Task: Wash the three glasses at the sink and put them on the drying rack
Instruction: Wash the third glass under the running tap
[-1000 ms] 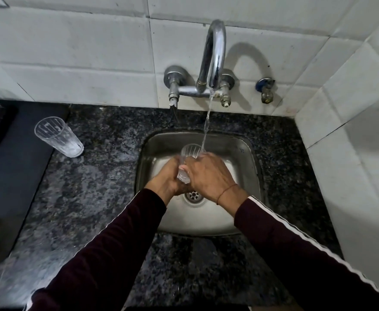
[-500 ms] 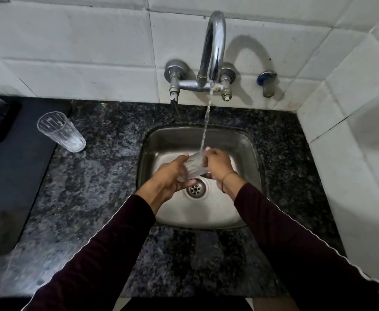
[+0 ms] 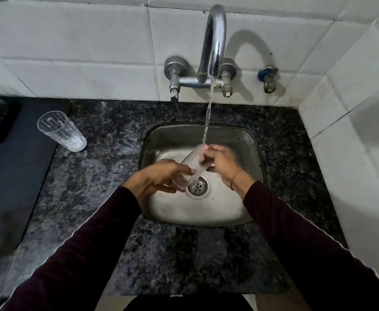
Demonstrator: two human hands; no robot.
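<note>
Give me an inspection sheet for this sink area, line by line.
Surface: dark speckled stone counter around a steel sink.
Job's things: one glass held tilted under the running tap; second glass upright on the counter, left.
Clutter: dark mat at left.
Hands: left hand grips the glass base; right hand holds its rim end.
Cables: nothing seen.
Surroundings: white tiled walls; no drying rack seen.

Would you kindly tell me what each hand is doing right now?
Left hand: grips the base end of the glass over the sink.
Right hand: holds the same glass near its rim, under the running water.
</note>
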